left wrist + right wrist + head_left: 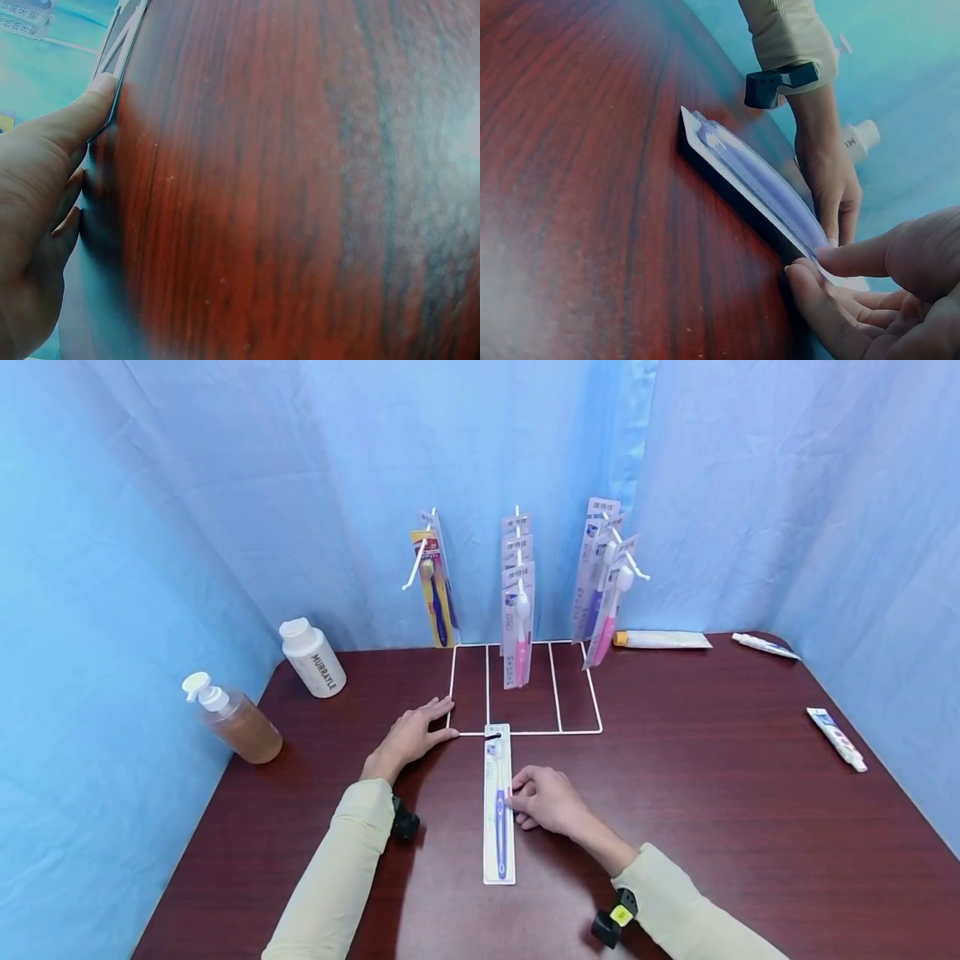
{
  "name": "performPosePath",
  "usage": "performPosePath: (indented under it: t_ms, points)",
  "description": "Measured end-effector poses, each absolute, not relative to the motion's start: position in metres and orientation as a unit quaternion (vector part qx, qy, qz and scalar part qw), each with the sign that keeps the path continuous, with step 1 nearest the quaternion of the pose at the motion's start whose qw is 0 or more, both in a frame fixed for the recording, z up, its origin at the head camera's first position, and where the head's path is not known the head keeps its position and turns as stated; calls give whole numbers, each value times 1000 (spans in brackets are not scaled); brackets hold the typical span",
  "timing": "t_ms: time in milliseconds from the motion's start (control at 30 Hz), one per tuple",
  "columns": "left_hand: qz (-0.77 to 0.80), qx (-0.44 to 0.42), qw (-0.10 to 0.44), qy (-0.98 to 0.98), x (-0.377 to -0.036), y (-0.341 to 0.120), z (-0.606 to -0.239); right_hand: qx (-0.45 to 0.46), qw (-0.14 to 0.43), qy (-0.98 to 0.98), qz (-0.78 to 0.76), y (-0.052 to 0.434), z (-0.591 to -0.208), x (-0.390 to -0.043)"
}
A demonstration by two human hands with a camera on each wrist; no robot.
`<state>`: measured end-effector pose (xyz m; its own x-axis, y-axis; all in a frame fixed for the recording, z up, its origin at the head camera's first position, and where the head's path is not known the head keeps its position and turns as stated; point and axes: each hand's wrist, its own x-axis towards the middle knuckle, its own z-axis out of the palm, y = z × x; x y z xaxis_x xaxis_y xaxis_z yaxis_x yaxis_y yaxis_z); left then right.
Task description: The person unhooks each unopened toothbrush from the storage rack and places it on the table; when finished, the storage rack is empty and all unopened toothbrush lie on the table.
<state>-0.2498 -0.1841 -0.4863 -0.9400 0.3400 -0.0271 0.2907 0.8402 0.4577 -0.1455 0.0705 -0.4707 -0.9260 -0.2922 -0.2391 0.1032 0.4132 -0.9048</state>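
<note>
Dark wooden table (pixel 675 793) is carrying a packaged toothbrush (pixel 499 806) at 6 o'clock from the white rack (pixel 525 689). I'm pinching its edge with my right hand (pixel 547 800); my left hand (pixel 411 737) is pressing flat, steadying the rack. Lifting next needs a firmer grip.

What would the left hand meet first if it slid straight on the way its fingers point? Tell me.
The left hand lies flat on the table, fingertips at the white wire rack base. Going straight on, it would probably meet that wire frame first, then the hanging toothbrush packs.

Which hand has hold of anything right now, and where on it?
The right hand pinches the toothbrush pack's right long edge, mid-length. The left hand rests flat, touching the rack base.
</note>
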Motion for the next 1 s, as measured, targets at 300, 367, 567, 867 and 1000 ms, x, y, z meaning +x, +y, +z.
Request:
performPosePath:
  t_ms: [300,367,567,867,1000]
  points:
    - [226,171,50,958,-251,-185,-486,-131,132,880,-437,74,-459,-156]
    - [227,172,51,957,-250,-185,-486,-176,101,885,-418,74,-452,-161]
    - [230,168,57,957,-250,-185,-487,-264,43,849,-455,56,-423,-186]
    - [233,154,60,958,-252,-185,-487,-247,-29,792,-557,4,-388,-238]
    - [240,138,73,958,-252,-184,-486,-213,-74,777,-588,-17,-386,-261]
